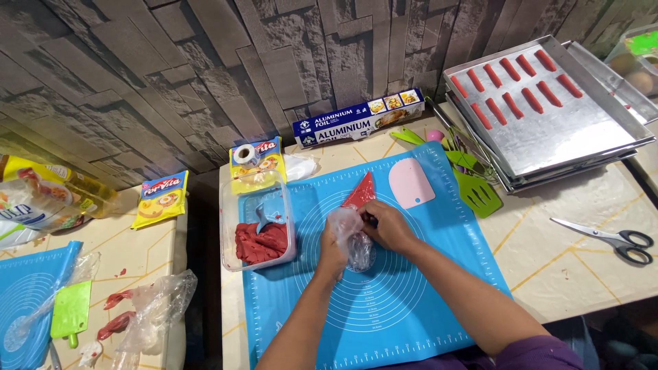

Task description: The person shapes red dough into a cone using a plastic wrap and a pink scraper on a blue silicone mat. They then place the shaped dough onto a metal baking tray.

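- The left hand (334, 250) closes its fingers around the loose, crumpled upper end of a clear plastic piping bag filled with red dough (359, 205), gathering the film just above the blue silicone baking mat with printed circles (384, 301).
- The right hand (387, 226) wraps around the same bag from the other side, fingers curled shut on it near the point where the filling ends.
- The bag lies on the mat between the two hands, its red, cone-shaped part pointing away from the person toward the pale pink plastic scraper (411, 183).
- Likely risk: if the gathered end is not held tightly, pressure could push the dough back out of the open top and over the fingers.
- A second risk, as a judgement: the thin film looks wrinkled and stretched, so a hard squeeze could split it along the side.
- The filling is a dense, matt red, packed to a tapered point; the empty part is glossy and bunched.
- Just left of the mat's middle, a clear rectangular plastic tub (291, 226) holds more red dough.
- Well apart, a shiny metal tray (582, 130) carries two rows of short red sticks.
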